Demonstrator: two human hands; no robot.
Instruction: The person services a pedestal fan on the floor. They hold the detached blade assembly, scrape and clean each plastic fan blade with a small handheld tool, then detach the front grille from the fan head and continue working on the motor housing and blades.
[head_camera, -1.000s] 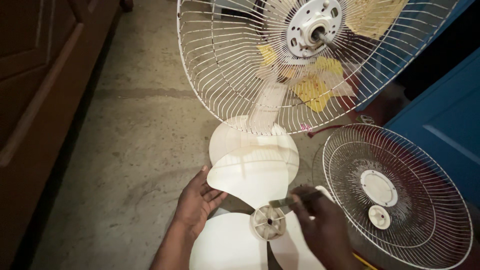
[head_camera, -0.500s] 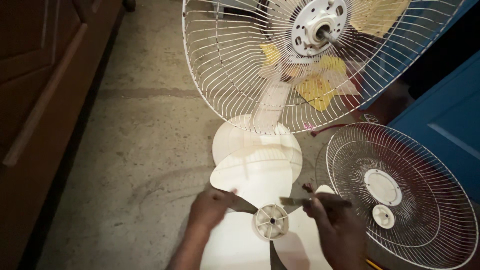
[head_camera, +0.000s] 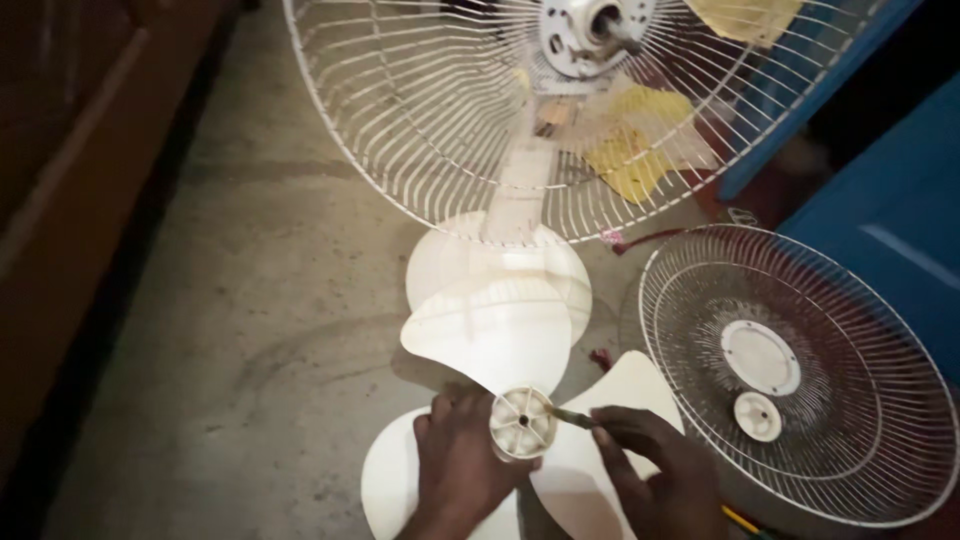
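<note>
Holding the fan blade (head_camera: 500, 350) low in the view, over the concrete floor (head_camera: 260, 300), the person works at its hub (head_camera: 523, 423). The left hand (head_camera: 460, 465) is closed on the blade just left of the hub, steadying it. The right hand (head_camera: 655, 465) pinches a thin tool (head_camera: 570, 415), its tip touching the hub's right edge; what kind of tool it is cannot be told. The two hands are apart, one on each side of the hub.

To do this well, I judge the left hand should keep the blade from turning while the tool works, with the grip near the hub and not out on the thin lobes, which would flex. The tool tip wants light, controlled pressure, so it does not slip off the ribbed plastic toward the left fingers.

Above stands the fan's rear guard (head_camera: 420, 120) with the bare motor shaft (head_camera: 605, 20) at its centre, on a round white base (head_camera: 440, 260). The loose front guard (head_camera: 800, 370) lies to the right, near a blue panel (head_camera: 900, 220).
</note>
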